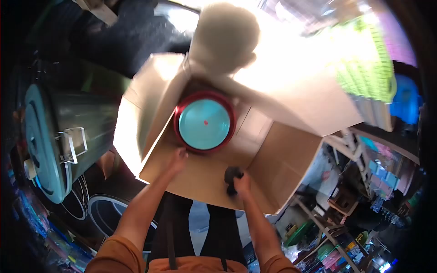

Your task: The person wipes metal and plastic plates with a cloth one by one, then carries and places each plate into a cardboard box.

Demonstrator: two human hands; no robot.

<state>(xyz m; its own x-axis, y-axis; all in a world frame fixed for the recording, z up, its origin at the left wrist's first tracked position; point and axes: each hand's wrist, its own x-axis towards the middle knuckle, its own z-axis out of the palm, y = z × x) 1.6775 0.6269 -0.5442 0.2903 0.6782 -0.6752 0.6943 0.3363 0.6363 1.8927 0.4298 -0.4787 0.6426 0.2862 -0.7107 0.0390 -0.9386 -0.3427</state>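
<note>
Turq. round dish w/ dark-red surround already in tan cardboard box; flaps not yet folded. R hand clamped on small black obj. (ID unclear); L hand near dish, finger state can't tell.

A bowl is sitting in a box, left hand hovering near its seven o'clock, right hand holding something black at five.
</note>
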